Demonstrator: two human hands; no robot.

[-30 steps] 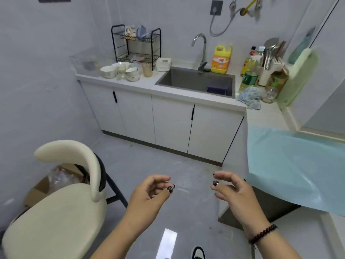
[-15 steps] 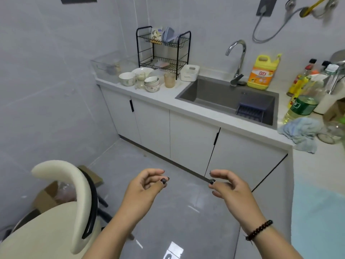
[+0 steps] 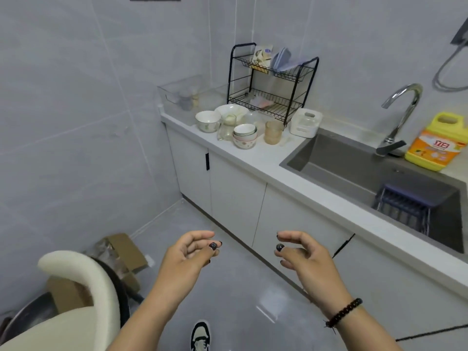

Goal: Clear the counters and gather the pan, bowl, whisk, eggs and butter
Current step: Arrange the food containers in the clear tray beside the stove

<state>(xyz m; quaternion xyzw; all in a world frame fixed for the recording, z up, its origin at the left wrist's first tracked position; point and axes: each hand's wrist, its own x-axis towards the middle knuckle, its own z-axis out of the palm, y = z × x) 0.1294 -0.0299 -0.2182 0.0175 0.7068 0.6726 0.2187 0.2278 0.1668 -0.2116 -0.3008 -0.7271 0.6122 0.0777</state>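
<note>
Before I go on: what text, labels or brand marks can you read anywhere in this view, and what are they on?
"立白": red brand mark on the orange label of the yellow detergent bottle beside the faucet.
The smaller print on that label is too blurred to read.
The printed packet on the dish rack top shelf shows no legible words.

**Colours and patterns in the kitchen**

A white counter (image 3: 255, 158) is set over white cabinets (image 3: 235, 198) with black handles. A grey sink (image 3: 354, 160) is flanked by a yellow bottle (image 3: 438, 145) labelled in orange. A black wire rack (image 3: 273, 82) is seen behind white bowls (image 3: 207, 120); one bowl (image 3: 245, 140) is dotted with pink. A cream chair (image 3: 83, 282), brown cardboard (image 3: 124, 249) and dark-painted nails on both hands (image 3: 186, 259) are shown.
</note>
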